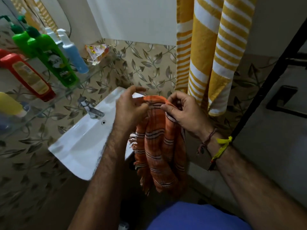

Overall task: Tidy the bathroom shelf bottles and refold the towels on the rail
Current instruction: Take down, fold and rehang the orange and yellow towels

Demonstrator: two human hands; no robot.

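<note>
Yellow striped towel (214,52) hangs just behind both hands' orange towel (159,146).

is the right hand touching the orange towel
Touching. The head view shows the right hand pinching the top edge of the orange towel between thumb and fingers; the left hand grips the same edge beside it.

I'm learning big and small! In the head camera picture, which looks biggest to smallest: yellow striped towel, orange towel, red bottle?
1. yellow striped towel
2. orange towel
3. red bottle
The towels look close in size.
</note>
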